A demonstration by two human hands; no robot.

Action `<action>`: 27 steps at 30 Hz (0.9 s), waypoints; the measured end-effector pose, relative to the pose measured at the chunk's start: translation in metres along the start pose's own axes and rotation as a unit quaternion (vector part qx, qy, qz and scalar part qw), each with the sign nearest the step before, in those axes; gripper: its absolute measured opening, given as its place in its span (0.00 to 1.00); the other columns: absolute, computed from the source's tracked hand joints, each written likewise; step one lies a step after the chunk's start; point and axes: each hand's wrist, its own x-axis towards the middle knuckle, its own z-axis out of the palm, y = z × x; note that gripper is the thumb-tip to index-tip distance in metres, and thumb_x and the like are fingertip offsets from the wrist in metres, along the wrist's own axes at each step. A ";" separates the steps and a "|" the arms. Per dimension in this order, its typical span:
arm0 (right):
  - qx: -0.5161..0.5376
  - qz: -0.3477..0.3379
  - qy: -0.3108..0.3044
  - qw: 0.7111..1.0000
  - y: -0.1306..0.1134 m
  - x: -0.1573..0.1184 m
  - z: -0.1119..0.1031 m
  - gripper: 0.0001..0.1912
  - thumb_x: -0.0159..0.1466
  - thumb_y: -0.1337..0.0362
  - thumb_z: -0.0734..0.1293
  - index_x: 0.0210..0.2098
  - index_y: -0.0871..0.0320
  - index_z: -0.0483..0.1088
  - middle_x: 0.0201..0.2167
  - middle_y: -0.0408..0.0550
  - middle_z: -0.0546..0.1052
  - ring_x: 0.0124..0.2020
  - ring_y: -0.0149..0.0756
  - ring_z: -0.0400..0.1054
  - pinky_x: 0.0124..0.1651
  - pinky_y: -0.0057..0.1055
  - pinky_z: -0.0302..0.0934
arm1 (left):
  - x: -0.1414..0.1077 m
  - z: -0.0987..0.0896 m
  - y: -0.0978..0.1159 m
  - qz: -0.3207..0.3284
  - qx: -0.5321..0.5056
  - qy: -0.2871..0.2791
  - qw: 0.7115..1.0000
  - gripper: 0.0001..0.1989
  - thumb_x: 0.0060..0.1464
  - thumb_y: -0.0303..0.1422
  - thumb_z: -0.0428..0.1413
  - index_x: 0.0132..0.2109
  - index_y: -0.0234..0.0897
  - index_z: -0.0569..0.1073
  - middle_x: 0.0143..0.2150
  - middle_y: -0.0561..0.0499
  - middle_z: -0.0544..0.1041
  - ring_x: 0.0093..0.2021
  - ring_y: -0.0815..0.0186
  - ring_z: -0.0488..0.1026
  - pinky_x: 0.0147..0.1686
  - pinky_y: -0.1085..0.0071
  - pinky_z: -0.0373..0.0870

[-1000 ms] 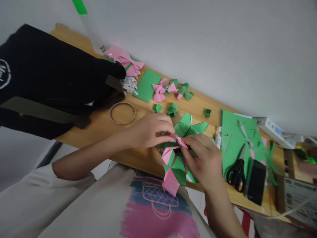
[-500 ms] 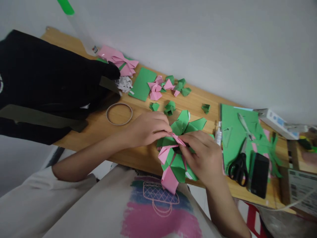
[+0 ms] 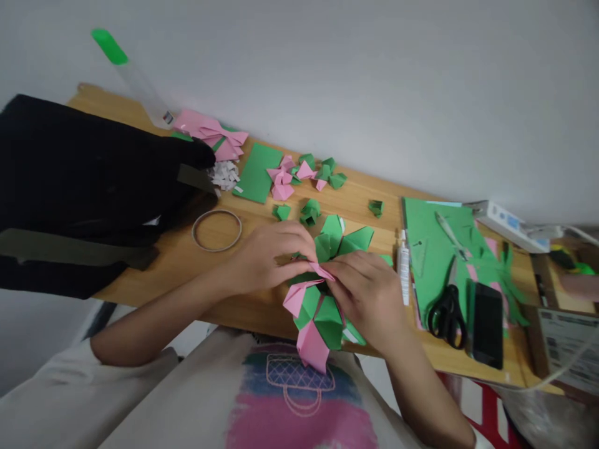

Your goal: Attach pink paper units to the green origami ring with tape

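Note:
Between my two hands is a folded pink paper piece (image 3: pixel 321 270), pinched at its left end by my left hand (image 3: pixel 281 254) and at its right end by my right hand (image 3: pixel 372 296). Just under it lies a ring of folded green and pink paper pieces (image 3: pixel 329 321) near the table's front edge. My right hand covers part of the ring's right side. Whether the pinched piece is joined to the ring, I cannot tell. Behind the ring sit loose green folded pieces (image 3: pixel 310 212) and a cluster of pink and green ones (image 3: pixel 281 179).
A roll of tape (image 3: pixel 216 230) lies left of my left hand, beside a black bag (image 3: pixel 93 193). To the right are a glue tube (image 3: pixel 403 268), green sheets (image 3: pixel 421 218), a cutter knife (image 3: pixel 450 232), scissors (image 3: pixel 448 315) and a phone (image 3: pixel 486 324). Paper scraps (image 3: pixel 224 175) lie behind the tape.
The camera view has shifted, so the table's things sit slightly lower and further left. Both hands keep their pinch on the pink paper piece, which has barely changed.

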 end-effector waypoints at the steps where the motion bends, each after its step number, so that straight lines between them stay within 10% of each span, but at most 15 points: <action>1: 0.001 0.001 0.002 1.000 0.000 0.000 0.001 0.11 0.68 0.67 0.63 0.34 0.60 0.76 0.28 0.48 0.80 0.30 0.36 0.71 0.32 0.33 0.63 | 0.001 -0.001 0.001 0.000 0.002 -0.001 1.000 0.04 0.57 0.27 0.58 0.34 0.37 0.76 0.34 0.51 0.79 0.37 0.68 0.76 0.38 0.74 0.69; 9: 0.067 0.073 0.026 0.995 0.011 -0.010 -0.013 0.11 0.66 0.67 0.65 0.47 0.59 0.73 0.37 0.51 0.80 0.39 0.38 0.74 0.40 0.35 0.70 | 0.006 -0.006 -0.001 0.053 -0.033 0.029 0.998 0.05 0.57 0.26 0.58 0.32 0.38 0.77 0.30 0.50 0.80 0.32 0.69 0.76 0.33 0.75 0.71; 14: 0.060 0.219 0.141 0.964 0.022 -0.043 -0.022 0.10 0.64 0.66 0.66 0.45 0.56 0.74 0.36 0.48 0.79 0.32 0.33 0.72 0.38 0.32 0.68 | 0.003 -0.006 -0.004 0.047 -0.061 0.040 0.996 0.06 0.52 0.23 0.60 0.37 0.39 0.78 0.31 0.52 0.80 0.33 0.69 0.76 0.34 0.74 0.72; 19: 0.095 0.423 0.207 0.877 0.024 -0.095 -0.007 0.15 0.62 0.57 0.67 0.44 0.58 0.75 0.33 0.49 0.79 0.28 0.33 0.71 0.33 0.32 0.66 | -0.006 -0.003 -0.013 -0.076 -0.178 0.053 0.980 0.28 0.44 0.25 0.64 0.54 0.41 0.73 0.37 0.52 0.79 0.37 0.66 0.76 0.40 0.69 0.74; 23: 0.235 0.518 0.232 0.789 0.012 -0.136 0.021 0.21 0.59 0.51 0.68 0.47 0.59 0.72 0.33 0.50 0.79 0.30 0.36 0.72 0.34 0.35 0.67 | -0.020 0.005 -0.012 -0.227 -0.267 0.072 0.934 0.23 0.41 0.27 0.63 0.49 0.41 0.77 0.47 0.47 0.79 0.44 0.61 0.76 0.42 0.69 0.73; 27: 0.326 0.470 0.174 0.802 -0.021 -0.146 0.054 0.21 0.60 0.50 0.67 0.46 0.58 0.72 0.40 0.55 0.79 0.40 0.44 0.74 0.45 0.43 0.69 | -0.034 0.019 -0.013 -0.294 -0.328 0.058 0.896 0.12 0.41 0.34 0.64 0.36 0.36 0.78 0.35 0.47 0.81 0.38 0.56 0.78 0.36 0.66 0.74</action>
